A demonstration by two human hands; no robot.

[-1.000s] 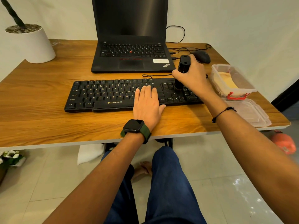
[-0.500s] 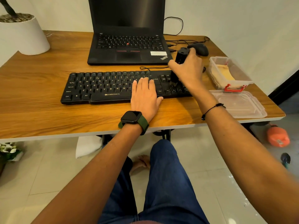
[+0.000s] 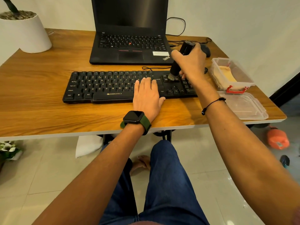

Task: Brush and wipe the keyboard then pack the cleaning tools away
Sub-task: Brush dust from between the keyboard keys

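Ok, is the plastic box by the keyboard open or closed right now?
Open. The clear plastic box has no cover on; its lid lies flat on the table just in front of it, and a yellow cloth shows inside.

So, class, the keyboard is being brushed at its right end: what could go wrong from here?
1. The left hand lies flat on the keyboard, so the keys under it may go unbrushed.
2. Dust flicked by the brush in the right hand might land in the open container, which holds the yellow cloth.
3. The mouse and cables sit close behind that hand and could get knocked.
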